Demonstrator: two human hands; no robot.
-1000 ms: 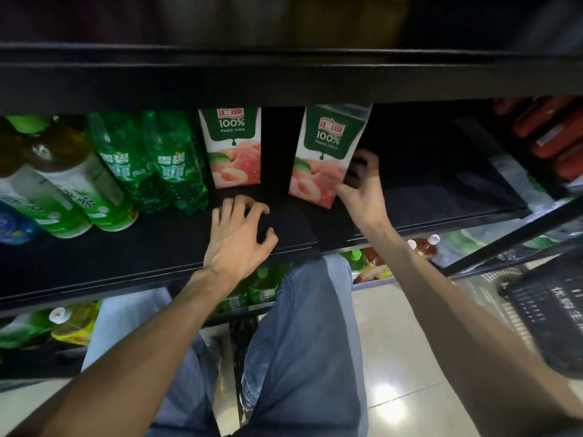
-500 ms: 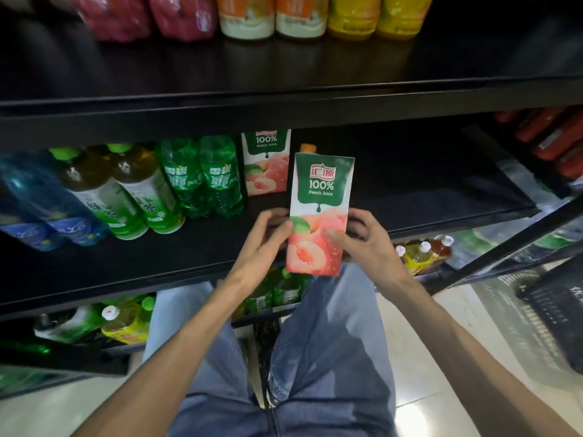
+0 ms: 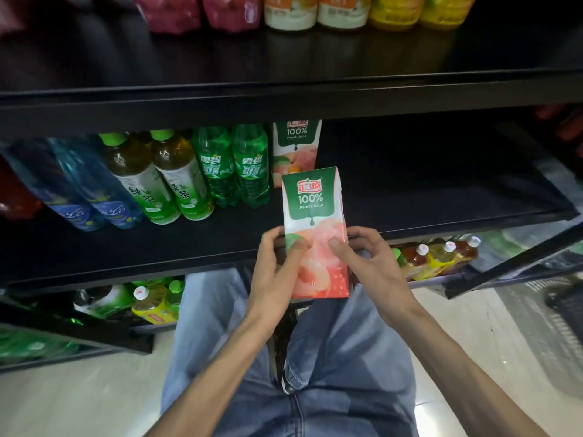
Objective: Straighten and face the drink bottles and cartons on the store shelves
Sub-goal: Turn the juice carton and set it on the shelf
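Note:
A green and pink peach juice carton [image 3: 312, 216] is held upright in front of the middle shelf's front edge [image 3: 189, 263], its label facing me. My left hand [image 3: 276, 272] grips its lower left side, thumb on the front. My right hand [image 3: 369, 269] grips the lower right side the same way. A second peach juice carton [image 3: 295, 149] stands further back on the shelf, just behind the held one. To its left stand two green soda bottles [image 3: 235, 168], two green tea bottles [image 3: 157, 181] and blue water bottles [image 3: 91, 197].
The middle shelf right of the cartons is bare black board [image 3: 426, 184]. The upper shelf holds red, orange and yellow bottles [image 3: 315, 11]. The lower shelf holds more bottles [image 3: 438, 257]. A dark basket [image 3: 568, 304] sits on the floor at right. My knees are below the shelf.
My right hand pulled the carton from the shelf toward me, my left hand left the shelf board and joined it, and both now hold it nearer and lower at the shelf's edge.

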